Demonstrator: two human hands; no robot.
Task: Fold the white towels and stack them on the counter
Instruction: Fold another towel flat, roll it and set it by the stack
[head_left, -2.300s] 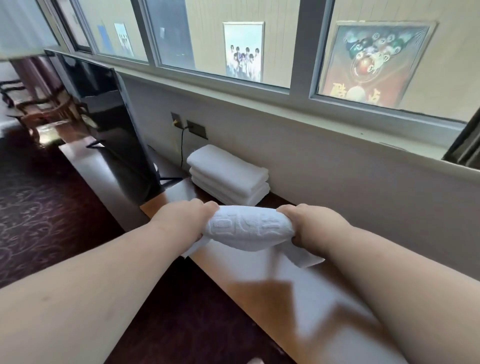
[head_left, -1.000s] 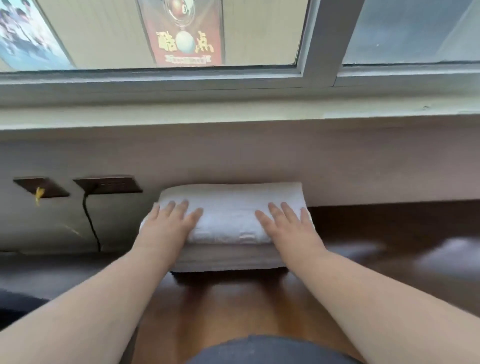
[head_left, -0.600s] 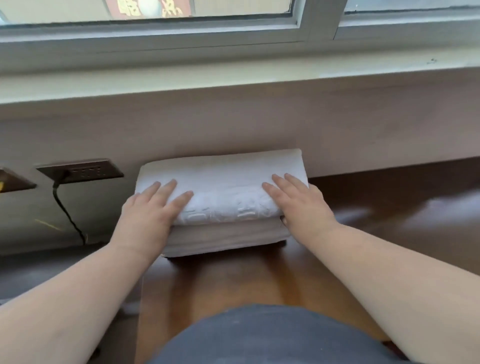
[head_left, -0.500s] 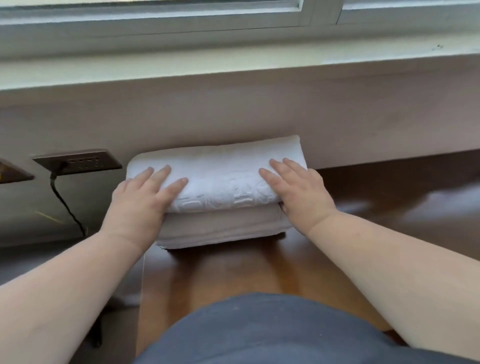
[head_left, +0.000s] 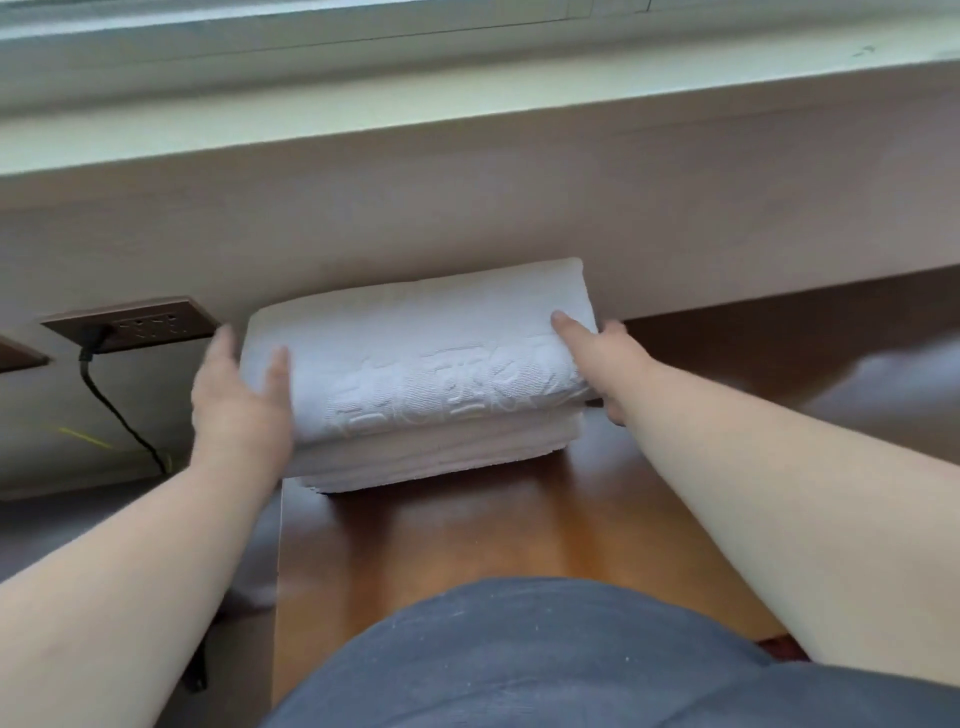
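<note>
White folded towels (head_left: 415, 374) sit stacked at the counter's (head_left: 467, 530) back edge against the wall, the left hand (head_left: 236, 400) and right hand (head_left: 602, 364), fingers straight, pressing the pile's ends square, so stacking looks nearly finished; no unfolded towels show.

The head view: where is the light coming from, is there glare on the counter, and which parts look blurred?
Head view: soft daylight falls from the window sill above; the wooden counter shows a pale glare patch at far right and the arms' dim reflections; the left hand and right hand are motion-blurred, while the embossed top towel stays fairly sharp.
</note>
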